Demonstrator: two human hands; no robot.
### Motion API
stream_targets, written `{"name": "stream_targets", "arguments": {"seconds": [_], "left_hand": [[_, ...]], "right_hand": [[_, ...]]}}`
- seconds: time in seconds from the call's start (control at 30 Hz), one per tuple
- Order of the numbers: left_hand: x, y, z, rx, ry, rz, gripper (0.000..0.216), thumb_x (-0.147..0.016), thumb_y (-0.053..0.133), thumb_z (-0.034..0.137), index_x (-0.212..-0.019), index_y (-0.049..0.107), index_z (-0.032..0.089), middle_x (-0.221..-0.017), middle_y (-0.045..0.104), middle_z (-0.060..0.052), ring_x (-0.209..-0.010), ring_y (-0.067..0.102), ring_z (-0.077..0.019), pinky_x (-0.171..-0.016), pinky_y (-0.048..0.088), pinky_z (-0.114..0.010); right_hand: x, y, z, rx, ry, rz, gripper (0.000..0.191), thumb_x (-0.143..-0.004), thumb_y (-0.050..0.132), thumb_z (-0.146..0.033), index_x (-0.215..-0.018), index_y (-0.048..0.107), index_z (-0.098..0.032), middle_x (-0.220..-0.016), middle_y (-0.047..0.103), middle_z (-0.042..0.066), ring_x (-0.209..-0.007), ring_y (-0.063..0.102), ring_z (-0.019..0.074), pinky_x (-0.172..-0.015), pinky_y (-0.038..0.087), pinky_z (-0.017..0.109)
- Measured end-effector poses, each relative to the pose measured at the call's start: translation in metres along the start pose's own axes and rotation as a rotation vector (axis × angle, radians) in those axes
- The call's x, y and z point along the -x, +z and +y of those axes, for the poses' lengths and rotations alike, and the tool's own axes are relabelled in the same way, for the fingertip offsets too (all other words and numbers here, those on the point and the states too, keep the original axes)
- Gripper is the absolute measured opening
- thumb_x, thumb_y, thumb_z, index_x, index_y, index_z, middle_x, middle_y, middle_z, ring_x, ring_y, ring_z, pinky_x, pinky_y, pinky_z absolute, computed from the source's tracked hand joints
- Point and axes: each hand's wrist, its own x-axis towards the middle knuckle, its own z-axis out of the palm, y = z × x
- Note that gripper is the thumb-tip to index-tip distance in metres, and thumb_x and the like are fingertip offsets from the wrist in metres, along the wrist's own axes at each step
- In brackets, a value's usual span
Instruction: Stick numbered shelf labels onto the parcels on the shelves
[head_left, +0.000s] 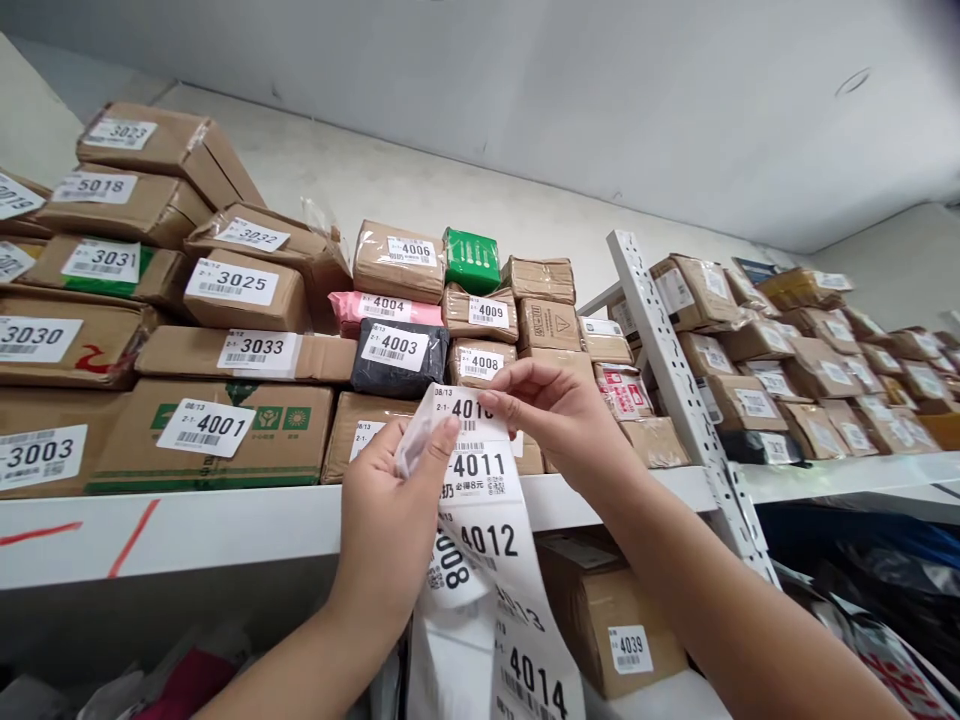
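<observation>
A long white strip of numbered barcode labels [491,540] hangs down in front of the shelf, showing 4011, 4012 and 4014. My left hand [394,510] grips the strip near its top, thumb against the backing paper. My right hand [551,405] pinches the top label, numbered about 4010, between thumb and fingers at the strip's upper end. Both hands are raised in front of the white shelf edge [225,525], just below a black parcel marked 4003 [397,358] and a brown parcel marked 4008 [480,362].
The top shelf holds several stacked brown boxes with number labels, such as 4001 [210,432] and 3033 [255,352]. A perforated white upright [675,380] divides it from more parcels on the right. Below sits a box marked 4039 [622,620].
</observation>
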Motion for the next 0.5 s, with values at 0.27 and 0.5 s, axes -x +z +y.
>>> {"name": "stream_targets", "arguments": {"seconds": [0.27,0.5], "left_hand": [[0.012,-0.001,-0.001,-0.092,-0.063,-0.060,0.030,-0.068,0.073,0.045,-0.078,0.066,0.019,-0.067,0.071,0.000,-0.060,0.065,-0.0160,-0.052,0.051,-0.021],[0.020,-0.015,-0.005,-0.111,-0.145,-0.010,0.035,-0.060,0.077,0.048,-0.076,0.066,0.019,-0.059,0.068,0.000,-0.054,0.065,-0.0186,-0.047,0.052,-0.024]], "right_hand": [[-0.134,-0.026,-0.015,0.469,-0.424,0.510,0.008,-0.078,0.065,-0.017,-0.073,0.059,-0.018,-0.072,0.062,0.001,-0.068,0.059,0.0123,-0.064,0.050,0.028],[-0.193,-0.030,-0.017,1.020,-0.317,0.454,0.015,-0.070,0.069,-0.012,-0.081,0.060,-0.018,-0.086,0.060,0.006,-0.088,0.059,0.0243,-0.080,0.046,0.042]]}}
